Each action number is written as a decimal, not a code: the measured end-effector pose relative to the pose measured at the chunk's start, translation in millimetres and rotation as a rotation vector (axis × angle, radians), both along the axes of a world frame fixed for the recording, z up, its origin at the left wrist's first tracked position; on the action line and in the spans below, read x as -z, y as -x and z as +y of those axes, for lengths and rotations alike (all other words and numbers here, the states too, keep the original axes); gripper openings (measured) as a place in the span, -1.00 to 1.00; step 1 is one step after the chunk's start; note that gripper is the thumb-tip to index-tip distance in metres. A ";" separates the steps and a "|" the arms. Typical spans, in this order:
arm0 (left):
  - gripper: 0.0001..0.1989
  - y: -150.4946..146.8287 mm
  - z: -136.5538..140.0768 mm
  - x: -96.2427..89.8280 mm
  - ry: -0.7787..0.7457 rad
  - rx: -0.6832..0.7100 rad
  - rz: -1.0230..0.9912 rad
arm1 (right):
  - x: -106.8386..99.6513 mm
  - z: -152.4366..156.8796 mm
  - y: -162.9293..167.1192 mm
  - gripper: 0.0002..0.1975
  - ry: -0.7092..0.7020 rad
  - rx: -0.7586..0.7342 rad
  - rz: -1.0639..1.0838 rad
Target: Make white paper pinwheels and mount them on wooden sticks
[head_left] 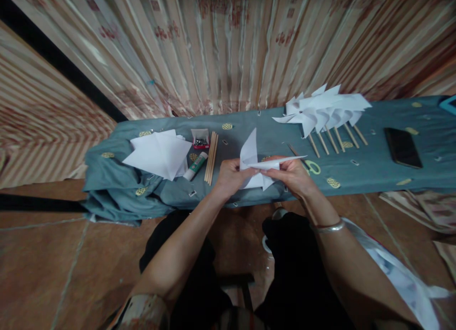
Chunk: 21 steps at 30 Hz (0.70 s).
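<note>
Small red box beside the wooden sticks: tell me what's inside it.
The small red box holds a cluster of small, shiny, dark pieces, too small to identify. The top ones cover whatever lies beneath them, so the floor under them can't be seen.

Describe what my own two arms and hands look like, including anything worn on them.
Your left hand and right hand are bare, without gloves. A shiny, silver-coloured, rounded bangle circles the right wrist. A pale sleeve with brownish patterning shows on the left arm; both forearms are uncovered.
</note>
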<state>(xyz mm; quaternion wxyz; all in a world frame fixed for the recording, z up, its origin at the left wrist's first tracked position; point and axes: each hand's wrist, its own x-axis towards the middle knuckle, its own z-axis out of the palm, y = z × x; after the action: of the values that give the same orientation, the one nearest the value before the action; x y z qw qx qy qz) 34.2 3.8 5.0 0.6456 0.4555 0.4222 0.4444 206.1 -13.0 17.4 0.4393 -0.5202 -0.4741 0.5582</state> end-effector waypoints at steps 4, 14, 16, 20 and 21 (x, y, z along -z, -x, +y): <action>-0.65 -0.1 -0.2 0.9 0.016 -0.004 0.009 | -0.1 -0.1 0.6 -0.63 0.025 -0.011 0.034; -0.64 0.2 -2.0 -2.4 0.027 0.006 0.004 | 1.5 -0.7 1.3 -0.64 0.064 0.016 0.058; -0.63 -0.3 -1.6 -1.9 0.021 -0.002 -0.006 | 2.0 -0.1 0.9 -0.63 0.052 0.030 0.046; -0.66 -1.5 -0.4 -1.4 0.008 -0.027 -0.013 | 0.5 0.9 0.1 -0.65 0.024 0.025 0.021; -0.67 -1.7 -0.2 -1.5 0.010 -0.028 -0.018 | 0.0 1.0 0.0 -0.66 0.022 0.020 0.015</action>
<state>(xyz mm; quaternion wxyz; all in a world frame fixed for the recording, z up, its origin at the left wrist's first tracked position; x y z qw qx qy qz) 36.0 3.6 6.6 0.6452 0.4422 0.4251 0.4553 206.1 -12.0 17.4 0.4427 -0.5258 -0.4594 0.5627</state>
